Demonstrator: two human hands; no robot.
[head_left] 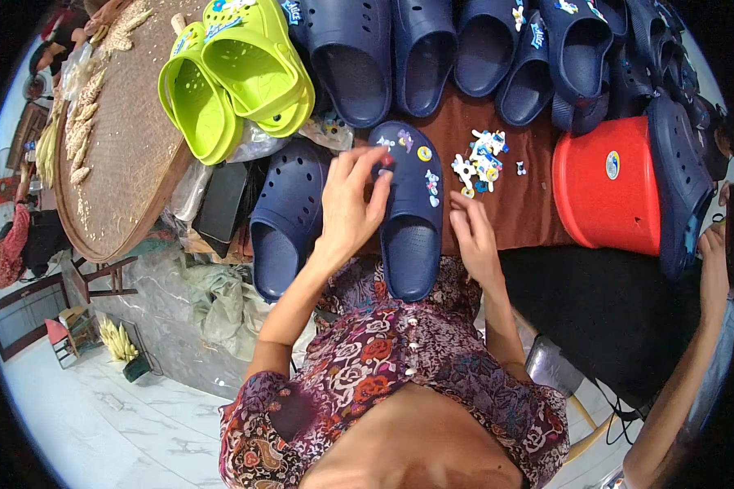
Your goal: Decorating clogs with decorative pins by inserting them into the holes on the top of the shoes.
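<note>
shoe: the dark blue clog (pixel 412 216) lies on the brown cloth (pixel 538 204) of the bench, right in front of the person, between the two hands.
long way: the shoe runs from near to far. Its heel end is at the near edge of the bench, by the person's body. Its toe end points away, at the row of blue shoes along the far edge.
left hand: the left hand (pixel 351 204) is on the left side of the toe end. Its fingers are bent together and pinch something small and red against the top of the shoe. I cannot tell what the red bit is.
right hand: the right hand (pixel 473 236) rests just beside the right side of the shoe. Its fingers are loose and hold nothing that I can see.
nearer hand: the left hand touches the shoe top; the right hand is just next to it.
how the shoe looks: soft, smooth and round at the toe, with small holes on top. A few little charms already sit in the holes, one round and yellow.
charm pile: more small white and blue charms (pixel 481 163) lie on the cloth, just past the right hand.
other shoe: a second blue clog (pixel 285 216) lies left of the left hand.
tub: a red tub (pixel 607 191) stands at the right side.
</note>
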